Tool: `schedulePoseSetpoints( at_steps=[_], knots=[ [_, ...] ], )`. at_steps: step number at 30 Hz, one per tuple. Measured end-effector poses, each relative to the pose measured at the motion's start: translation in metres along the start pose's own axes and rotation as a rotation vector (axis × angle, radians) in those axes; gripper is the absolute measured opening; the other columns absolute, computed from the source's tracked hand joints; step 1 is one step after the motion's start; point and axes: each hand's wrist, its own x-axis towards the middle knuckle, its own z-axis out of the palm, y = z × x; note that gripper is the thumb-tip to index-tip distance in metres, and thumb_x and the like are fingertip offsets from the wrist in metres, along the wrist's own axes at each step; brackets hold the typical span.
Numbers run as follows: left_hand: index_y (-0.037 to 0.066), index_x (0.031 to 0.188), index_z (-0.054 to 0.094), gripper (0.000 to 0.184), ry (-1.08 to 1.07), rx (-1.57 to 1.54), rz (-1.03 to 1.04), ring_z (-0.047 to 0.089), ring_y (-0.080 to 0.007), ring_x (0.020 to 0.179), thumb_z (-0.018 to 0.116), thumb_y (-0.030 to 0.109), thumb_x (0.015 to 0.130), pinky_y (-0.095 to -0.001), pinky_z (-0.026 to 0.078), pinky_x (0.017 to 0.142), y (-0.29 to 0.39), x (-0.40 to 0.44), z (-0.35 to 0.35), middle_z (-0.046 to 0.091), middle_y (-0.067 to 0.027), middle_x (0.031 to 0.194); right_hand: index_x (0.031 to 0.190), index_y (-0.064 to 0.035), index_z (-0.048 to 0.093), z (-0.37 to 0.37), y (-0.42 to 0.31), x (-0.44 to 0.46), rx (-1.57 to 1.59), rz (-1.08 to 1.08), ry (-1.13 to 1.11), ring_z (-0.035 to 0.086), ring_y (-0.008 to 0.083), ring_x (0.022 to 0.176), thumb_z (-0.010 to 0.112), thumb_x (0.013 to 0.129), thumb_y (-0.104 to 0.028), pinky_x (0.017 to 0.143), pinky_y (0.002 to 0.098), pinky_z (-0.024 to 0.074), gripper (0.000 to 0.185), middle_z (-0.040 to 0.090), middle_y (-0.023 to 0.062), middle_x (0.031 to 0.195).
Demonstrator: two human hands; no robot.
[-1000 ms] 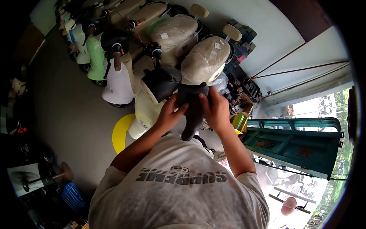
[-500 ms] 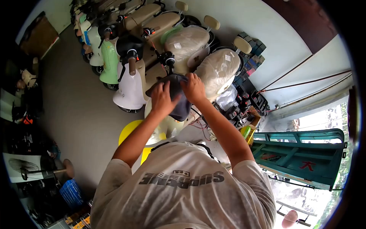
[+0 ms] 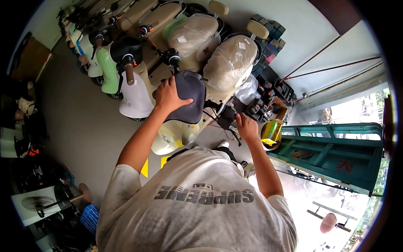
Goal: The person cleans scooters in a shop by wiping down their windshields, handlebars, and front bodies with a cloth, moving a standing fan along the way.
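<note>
A pale cream scooter [image 3: 163,140] stands directly in front of me. A smooth dark grey cover [image 3: 191,94] lies over its front, between the two sides of the handlebar. My left hand [image 3: 168,95] grips the left edge of this cover, with the thumb stretched across its face. To the right, my right hand [image 3: 247,127] has curled fingers at the outer end of the black handlebar grip [image 3: 228,114]. The underside of that grasp is hidden. The other handlebar end [image 3: 170,56], with its switches, points away from me beyond the cover.
A white scooter [image 3: 136,96] and a green scooter [image 3: 107,71] stand close on the left. Plastic-wrapped seats [image 3: 231,63] are beyond. At right are a box with yellow packets [image 3: 272,132] and a teal cargo bed [image 3: 331,157]. A fan [image 3: 37,203] stands lower left.
My right hand has left the cover and moved right and down to the handlebar end. My left hand has shifted to the cover's left edge, and more of its face shows.
</note>
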Motion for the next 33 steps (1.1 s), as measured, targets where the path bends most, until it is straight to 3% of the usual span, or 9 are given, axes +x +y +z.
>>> schedulePoseSetpoints(
  at_steps=[3, 7, 10, 17, 22, 27, 30, 31, 33],
  knots=[
    [-0.004, 0.144, 0.041, 0.119, -0.216, -0.122, -0.065, 0.058, -0.0393, 0.122, 0.077, 0.075, 0.062, -0.0445, 0.048, 0.101, -0.017, 0.026, 0.007, 0.059, -0.0276, 0.132, 0.095, -0.0044, 0.061, -0.004, 0.007, 0.008, 0.003, -0.052, -0.102, 0.066, 0.0414, 0.086, 0.050, 0.098, -0.044, 0.074, 0.0508, 0.0507, 0.041, 0.068, 0.0199, 0.088],
    [-0.002, 0.136, 0.055, 0.101, -0.410, -0.487, -0.093, 0.065, -0.0340, 0.116, 0.078, 0.068, 0.067, -0.0395, 0.048, 0.101, -0.046, 0.052, 0.010, 0.066, -0.0232, 0.124, 0.109, -0.0036, 0.058, -0.016, 0.023, 0.014, 0.040, -0.234, -0.177, 0.067, 0.0410, 0.087, 0.064, 0.087, -0.047, 0.077, 0.0497, 0.0522, 0.050, 0.070, 0.0208, 0.091],
    [-0.001, 0.134, 0.058, 0.094, -0.497, -0.627, -0.115, 0.065, -0.0312, 0.115, 0.078, 0.065, 0.070, -0.0381, 0.048, 0.101, -0.074, 0.065, 0.036, 0.067, -0.0220, 0.125, 0.109, -0.0013, 0.056, -0.021, 0.018, 0.021, 0.020, -0.177, -0.334, 0.065, 0.0432, 0.092, 0.067, 0.088, -0.042, 0.078, 0.0498, 0.0504, 0.047, 0.068, 0.0232, 0.094],
    [-0.001, 0.131, 0.060, 0.072, -0.490, -0.977, -0.139, 0.066, -0.0210, 0.107, 0.078, 0.048, 0.082, -0.0325, 0.050, 0.095, -0.091, 0.041, 0.042, 0.069, -0.0143, 0.118, 0.106, -0.0034, 0.056, -0.017, 0.026, 0.028, -0.017, -0.215, -0.328, 0.067, 0.0423, 0.085, 0.074, 0.085, -0.038, 0.075, 0.0509, 0.0508, 0.045, 0.070, 0.0213, 0.086],
    [0.001, 0.128, 0.060, 0.066, -0.181, -1.047, -0.215, 0.066, -0.0204, 0.104, 0.078, 0.045, 0.083, -0.0323, 0.051, 0.092, -0.083, 0.004, 0.043, 0.069, -0.0118, 0.116, 0.108, -0.0016, 0.056, -0.007, 0.037, 0.032, -0.001, -0.212, -0.336, 0.065, 0.0444, 0.085, 0.074, 0.086, -0.043, 0.073, 0.0514, 0.0501, 0.050, 0.068, 0.0223, 0.084],
    [0.002, 0.138, 0.049, 0.092, 0.198, -0.462, 0.001, 0.056, -0.0389, 0.120, 0.085, 0.048, 0.068, -0.0456, 0.046, 0.102, -0.043, -0.035, 0.031, 0.059, -0.0197, 0.131, 0.102, -0.0043, 0.059, -0.008, 0.032, 0.032, -0.026, -0.202, -0.326, 0.067, 0.0406, 0.082, 0.075, 0.083, -0.039, 0.072, 0.0506, 0.0514, 0.042, 0.069, 0.0203, 0.082],
    [0.001, 0.140, 0.047, 0.099, 0.426, -0.101, 0.151, 0.048, -0.0399, 0.130, 0.087, 0.049, 0.064, -0.0514, 0.039, 0.109, -0.012, -0.051, 0.029, 0.050, -0.0206, 0.141, 0.095, -0.0048, 0.063, -0.001, 0.037, 0.037, -0.027, -0.245, -0.285, 0.068, 0.0390, 0.080, 0.076, 0.078, -0.037, 0.072, 0.0497, 0.0524, 0.038, 0.070, 0.0184, 0.081],
    [0.000, 0.144, 0.043, 0.099, 0.316, -0.032, 0.146, 0.038, -0.0410, 0.138, 0.085, 0.047, 0.068, -0.0518, 0.031, 0.115, -0.003, -0.055, 0.027, 0.041, -0.0212, 0.150, 0.092, -0.0057, 0.065, 0.002, 0.037, 0.039, -0.022, -0.261, -0.243, 0.068, 0.0384, 0.080, 0.076, 0.076, -0.035, 0.072, 0.0488, 0.0532, 0.035, 0.070, 0.0175, 0.081],
    [0.000, 0.145, 0.043, 0.098, 0.281, 0.044, 0.193, 0.038, -0.0403, 0.139, 0.084, 0.048, 0.069, -0.0512, 0.030, 0.116, 0.006, -0.053, 0.030, 0.040, -0.0211, 0.151, 0.088, -0.0067, 0.066, 0.005, 0.036, 0.037, -0.020, -0.275, -0.203, 0.068, 0.0378, 0.079, 0.075, 0.073, -0.033, 0.072, 0.0479, 0.0539, 0.032, 0.070, 0.0165, 0.081]
  ],
)
